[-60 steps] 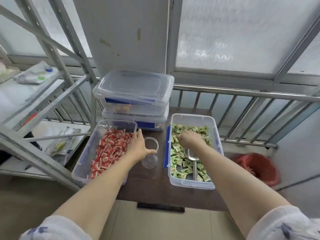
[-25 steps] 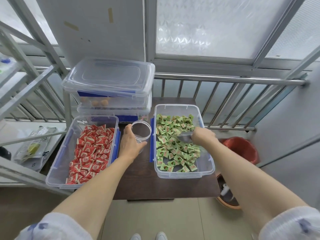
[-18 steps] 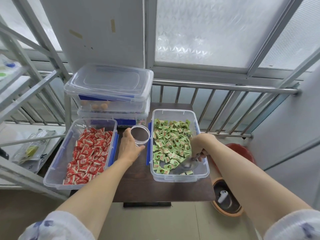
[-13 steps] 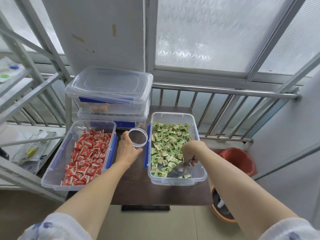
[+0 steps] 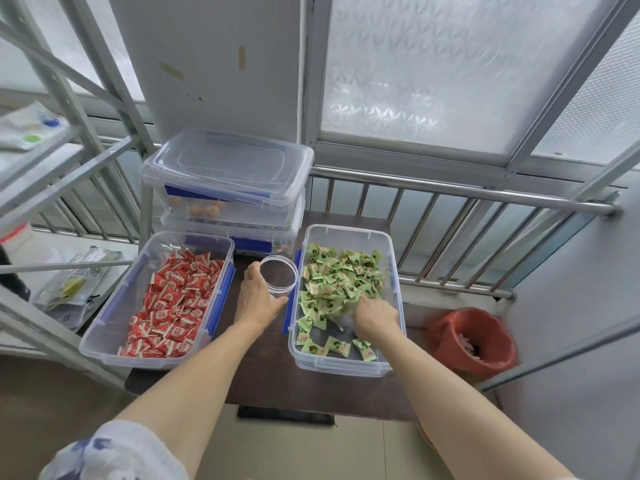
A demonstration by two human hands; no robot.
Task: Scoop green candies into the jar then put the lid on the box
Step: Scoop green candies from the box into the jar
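A clear open box (image 5: 346,233) on the dark table holds green wrapped candies (image 5: 339,277), heaped toward its far half. My right hand (image 5: 375,317) is inside this box, closed on a metal scoop whose bowl is pushed into the heap and mostly hidden. My left hand (image 5: 258,297) grips a clear round jar (image 5: 278,274) that looks empty, held upright between the two open boxes. A clear lid (image 5: 228,166) lies on top of the stacked boxes at the back.
An open box of red candies (image 5: 173,303) sits at the left. Two closed clear boxes (image 5: 232,220) are stacked behind. A metal rack (image 5: 52,140) stands left, a railing (image 5: 450,192) behind, a red bin (image 5: 471,341) on the floor at right.
My right hand has pushed the scoop forward from the box's near end into the green heap, leaving the near part of the box almost bare. My left hand keeps holding the jar.
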